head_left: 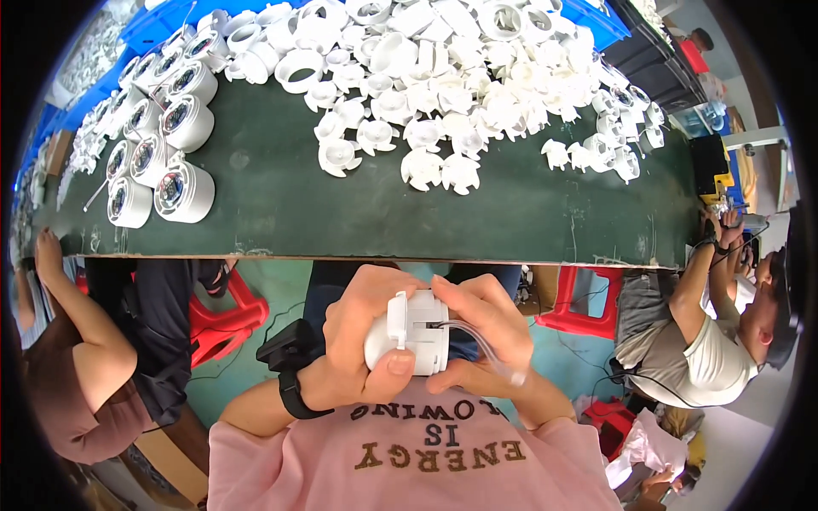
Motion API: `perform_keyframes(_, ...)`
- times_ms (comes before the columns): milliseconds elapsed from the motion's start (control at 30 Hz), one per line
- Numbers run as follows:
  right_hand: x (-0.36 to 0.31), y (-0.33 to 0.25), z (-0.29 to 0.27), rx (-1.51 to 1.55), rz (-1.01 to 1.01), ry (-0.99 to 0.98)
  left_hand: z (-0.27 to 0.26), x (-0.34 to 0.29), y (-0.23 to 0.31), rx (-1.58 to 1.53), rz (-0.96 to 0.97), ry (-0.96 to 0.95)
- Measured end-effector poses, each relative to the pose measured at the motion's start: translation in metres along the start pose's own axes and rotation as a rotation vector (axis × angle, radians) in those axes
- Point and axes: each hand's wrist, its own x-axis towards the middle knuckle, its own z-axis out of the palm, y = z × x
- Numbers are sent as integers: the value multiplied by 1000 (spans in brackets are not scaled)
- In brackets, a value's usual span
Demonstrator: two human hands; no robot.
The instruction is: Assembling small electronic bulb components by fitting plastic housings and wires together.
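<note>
Near my chest, just off the table's front edge, I hold a white cylindrical plastic housing (425,351) between both hands. My left hand (362,332) wraps its left side, with the thumb pressed on the white bracket-like piece (397,320) there. My right hand (486,328) grips the other side, fingers curled around the rim. A thin pale cable (490,347) comes out of a slot in the housing and hangs over my right fingers. The inside of the housing is hidden.
On the green table (324,213), finished-looking white round units (184,192) with dark glassy fronts stand at left. A heap of loose white plastic parts (443,85) lies at the back, before blue bins (588,15). People sit at both sides, near red stools (584,307).
</note>
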Motion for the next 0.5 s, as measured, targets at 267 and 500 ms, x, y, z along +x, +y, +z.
perform_keyframes(267, 8, 6, -4, -197, 83, 132, -10, 29, 2, 375, -214, -173)
perform_keyframes(500, 28, -3, -58, -523, -88, 105, -33, 28, 1, -137, -646, 177)
